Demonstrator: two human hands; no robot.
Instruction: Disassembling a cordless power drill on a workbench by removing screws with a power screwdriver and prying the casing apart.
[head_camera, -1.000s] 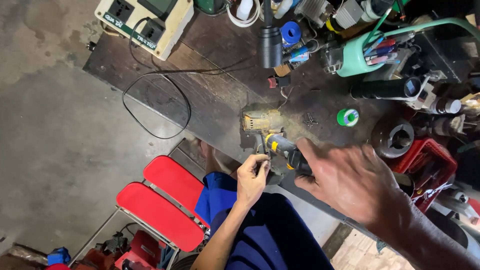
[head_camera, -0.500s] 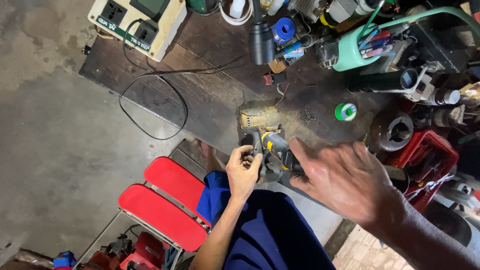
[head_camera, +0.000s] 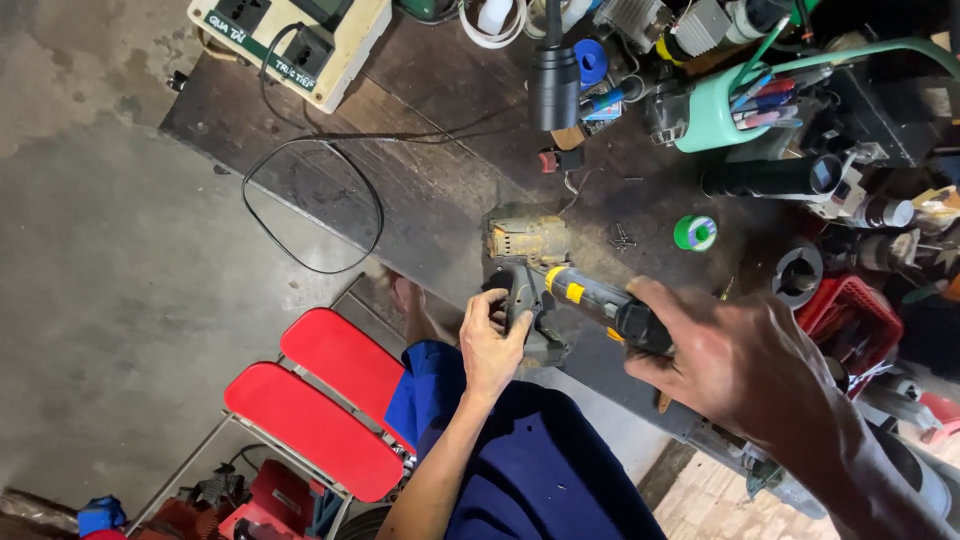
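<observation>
Power tool body: a worn yellowish motor housing (head_camera: 527, 240) is seen lying on the dark workbench (head_camera: 420, 190), near its near edge, at the middle of the scene
Dark part: a black piece (head_camera: 520, 296) sits just near of the housing, touching the left hand
Screwdriver: a black and yellow handled driver (head_camera: 590, 298) is laid slantwise from the dark part toward the right
Left hand: the left hand (head_camera: 492, 345) is closed round the dark part, fingers curled over its top
Right hand: the right hand (head_camera: 735, 365) is wrapped round the black grip end of the screwdriver
Clothing: a blue garment (head_camera: 530, 460) is seen below the hands, at the near middle
Screws: a few small screws (head_camera: 622, 236) lie just right of the housing
Tape roll: a green roll (head_camera: 695, 232) rests further right, apart from the screws
Cable: a black cable (head_camera: 310, 200) is looped over the bench's left edge
Socket box: a cream box with sockets (head_camera: 295, 40) stands at the far left
Stool: a red folding seat (head_camera: 320, 400) stands on the concrete floor (head_camera: 110, 300), near left
Crate: a red crate (head_camera: 850, 320) is seen at the right
</observation>
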